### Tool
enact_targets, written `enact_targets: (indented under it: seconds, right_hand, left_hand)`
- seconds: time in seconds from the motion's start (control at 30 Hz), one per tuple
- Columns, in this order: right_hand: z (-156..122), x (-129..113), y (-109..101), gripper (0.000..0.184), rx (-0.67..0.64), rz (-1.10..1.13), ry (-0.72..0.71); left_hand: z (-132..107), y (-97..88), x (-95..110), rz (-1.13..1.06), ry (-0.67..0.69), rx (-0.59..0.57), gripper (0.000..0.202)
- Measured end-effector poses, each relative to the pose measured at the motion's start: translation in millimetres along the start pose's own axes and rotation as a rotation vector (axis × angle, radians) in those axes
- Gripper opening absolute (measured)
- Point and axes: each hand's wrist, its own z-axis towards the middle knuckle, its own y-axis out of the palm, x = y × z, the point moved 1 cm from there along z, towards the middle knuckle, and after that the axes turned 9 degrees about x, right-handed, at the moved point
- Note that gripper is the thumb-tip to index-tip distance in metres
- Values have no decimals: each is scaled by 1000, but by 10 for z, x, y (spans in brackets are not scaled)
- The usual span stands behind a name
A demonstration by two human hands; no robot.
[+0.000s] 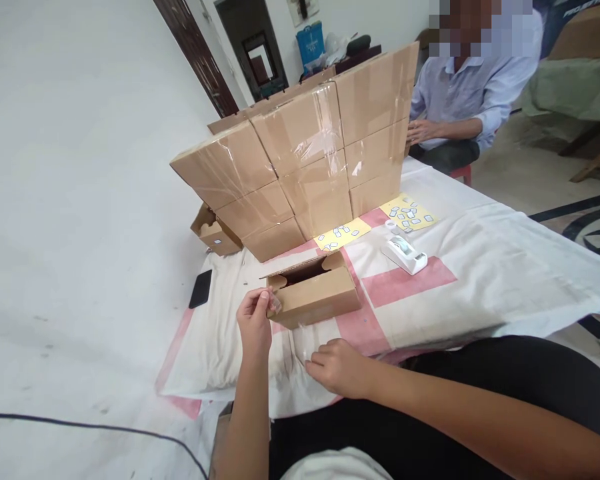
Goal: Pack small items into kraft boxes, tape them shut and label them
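White wall fills the left of the room, with a doorway beyond. The table carries a white cloth with pink bands. Items are recorded from left to right.

A black cable crosses the lower left, off the table. A black smartphone lies flat at the table's left edge. Farther along that edge stands a small open carton, partly hidden by the stack.

The left hand is closed narrow, thumb against fingers, pinching a piece of clear film at the left end of the open cardboard box. This box sits near the table's near edge, its opening upward; its contents are too dark to identify. Behind it rises an upright stack of cartons with glossy clear tape on their faces.

The right hand, fingers curled, is at the near edge, just in front of the box. A clear strip shows by its fingertips; whether it is gripped cannot be told.

Yellow sheets bearing small white labels lie at the foot of the stack. To their right, a white tape dispenser rests on the cloth. Beyond the table's right edge sits a co-worker in a pale blue shirt.
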Motion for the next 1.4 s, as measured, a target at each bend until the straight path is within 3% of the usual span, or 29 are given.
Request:
enact_targets:
  seconds: [0.1,0.17,0.33,0.4,0.47,0.57,0.7,0.83,0.93,1.0,1.07,1.17,1.4]
  right_hand:
    - [90,-26,-183,19,86,30,-62]
    - [201,86,-427,20,222,88,-15]
    - [399,825,-1235,8,636,473,466]
    - [391,1110,-1443,7,763,566,578]
    - [353,1295,-1519,8,820,656,646]
    - [296,1377,-1473,9,815,728,709]
    - [289,1257,-1394,13,716,783,720]
    - [322,1110,-1409,21,623,909,695]
    - [345,1063,-1419,29,576,934,706]
    - [361,1067,-1411,33,559,918,717]
    - [377,1092,-1391,34,548,889,720]
    - [406,1154,-1345,35,499,860,706]
    - [489,1345,-1202,44,243,722,635]
  left_hand:
    - [-8,-8,0,75,37,-19,24]
    - [-21,-14,21,151,66,-36,22]
    - [-75,97,138,409,179,-143,8]
    - [-80,181,169,491,227,-166,14]
    - [-72,245,170,547,251,-149,25]
    - [-50,272,134,560,293,-113,46]
    - [20,240,126,471,531,-58,57]
    - [154,264,185,709,699,-23,67]
    - [192,312,200,867,624,-253,71]
    - [163,320,191,813,491,-422,79]
    - [115,305,181,738,350,-516,87]
    - [67,276,169,708,256,-564,94]
    - [84,283,125,717,246,-537,91]
